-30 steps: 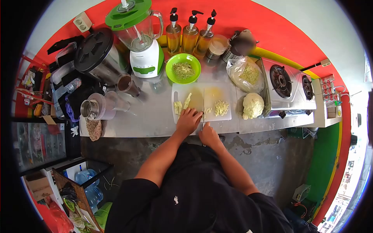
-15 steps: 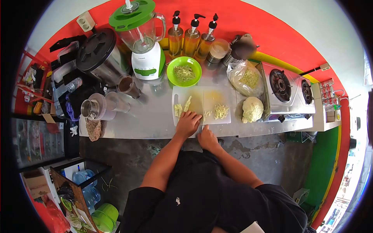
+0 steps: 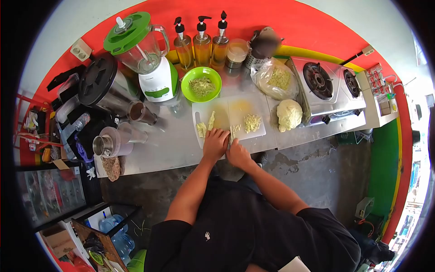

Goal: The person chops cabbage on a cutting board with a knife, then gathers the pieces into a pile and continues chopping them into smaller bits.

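My left hand [image 3: 215,144] lies with curled fingers on the white cutting board [image 3: 250,101], pressing on cabbage leaves that it mostly covers. A pale cabbage strip [image 3: 211,120] pokes out beyond its fingertips, with another leaf piece [image 3: 201,130] to the left. Close beside it, my right hand [image 3: 239,154] is closed round the handle of a knife [image 3: 230,130], whose thin blade points away from me along the fingers of the left hand. Just right of the blade are a few fine shreds [image 3: 235,131]. Farther right sits a pile of shredded cabbage [image 3: 252,123].
Behind the board stand a green bowl [image 3: 184,86] of shreds, a blender [image 3: 156,81] and pump bottles [image 3: 202,50]. To the right are a cabbage head [image 3: 289,115], a plastic bag of shreds [image 3: 277,81] and a gas stove [image 3: 328,99]. Cups [image 3: 142,112] stand at left.
The view has turned and shifted, so the counter and its items sit slightly tilted and farther left. Both hands stay at the board, and the shreds beside the blade lie more spread out.
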The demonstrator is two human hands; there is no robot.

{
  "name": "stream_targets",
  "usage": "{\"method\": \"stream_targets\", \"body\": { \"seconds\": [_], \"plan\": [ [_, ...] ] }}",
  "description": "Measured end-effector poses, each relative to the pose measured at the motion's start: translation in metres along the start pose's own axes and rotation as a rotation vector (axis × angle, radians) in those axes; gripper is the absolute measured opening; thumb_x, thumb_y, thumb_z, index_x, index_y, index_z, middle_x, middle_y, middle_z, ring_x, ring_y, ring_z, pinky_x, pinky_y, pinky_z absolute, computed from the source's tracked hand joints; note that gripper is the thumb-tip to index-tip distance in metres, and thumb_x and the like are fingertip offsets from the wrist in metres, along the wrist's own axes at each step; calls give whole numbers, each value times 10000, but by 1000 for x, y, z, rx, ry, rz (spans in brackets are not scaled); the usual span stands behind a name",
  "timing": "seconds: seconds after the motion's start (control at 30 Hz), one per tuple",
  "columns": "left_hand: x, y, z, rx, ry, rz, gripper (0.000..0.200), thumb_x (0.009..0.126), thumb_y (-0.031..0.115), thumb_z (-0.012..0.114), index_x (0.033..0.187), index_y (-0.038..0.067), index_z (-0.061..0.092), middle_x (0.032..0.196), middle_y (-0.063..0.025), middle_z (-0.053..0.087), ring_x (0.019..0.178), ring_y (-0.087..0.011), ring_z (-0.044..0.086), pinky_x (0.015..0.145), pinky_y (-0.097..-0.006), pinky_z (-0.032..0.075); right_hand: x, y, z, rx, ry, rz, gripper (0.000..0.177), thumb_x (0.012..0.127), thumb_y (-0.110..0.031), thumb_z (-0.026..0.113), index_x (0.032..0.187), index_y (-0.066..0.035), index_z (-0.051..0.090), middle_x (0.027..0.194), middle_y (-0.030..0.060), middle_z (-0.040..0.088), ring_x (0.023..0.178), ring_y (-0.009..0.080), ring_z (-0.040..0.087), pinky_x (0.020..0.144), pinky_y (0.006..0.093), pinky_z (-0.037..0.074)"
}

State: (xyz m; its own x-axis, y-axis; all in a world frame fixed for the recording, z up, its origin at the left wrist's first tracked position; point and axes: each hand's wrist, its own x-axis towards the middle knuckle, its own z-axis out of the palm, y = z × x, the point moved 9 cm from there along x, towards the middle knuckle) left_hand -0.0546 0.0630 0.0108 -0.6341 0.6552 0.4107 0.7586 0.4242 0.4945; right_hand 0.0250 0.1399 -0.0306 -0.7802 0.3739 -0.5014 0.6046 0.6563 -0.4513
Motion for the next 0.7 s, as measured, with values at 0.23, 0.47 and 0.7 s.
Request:
{"method": "stream_targets", "body": {
  "seconds": [0.23, 0.47, 0.7],
  "plan": [
    [-3, -3, 1, -27, 11, -31, 113, 901, 190, 648, 984, 123, 685, 917, -24, 640, 926, -263, 571, 824, -410, 413, -3, 5, 11, 83, -2, -92, 453, 901, -222, 601, 1121, 122, 405, 980, 391, 642, 970, 551, 629, 880, 595, 494],
    [-2, 0, -2, -90, 18, -10, 106, 895, 163, 647, 975, 112, 694, 910, -32, 657, 927, -266, 578, 819, -404, 416, 15, 9, 2, 98, -8, -7, 487, 910, -251, 640, 1153, 107, 416, 1066, 380, 638, 1038, 523, 633, 915, 562, 502],
    [-4, -5, -2, -91, 47, -53, 94, 872, 139, 646, 932, 103, 709, 905, -40, 665, 922, -272, 586, 823, -406, 427, 1, 9, 20, 74, -32, -152, 468, 896, -227, 630, 1076, 149, 416, 948, 394, 640, 937, 546, 636, 828, 569, 513]
  ]
}}
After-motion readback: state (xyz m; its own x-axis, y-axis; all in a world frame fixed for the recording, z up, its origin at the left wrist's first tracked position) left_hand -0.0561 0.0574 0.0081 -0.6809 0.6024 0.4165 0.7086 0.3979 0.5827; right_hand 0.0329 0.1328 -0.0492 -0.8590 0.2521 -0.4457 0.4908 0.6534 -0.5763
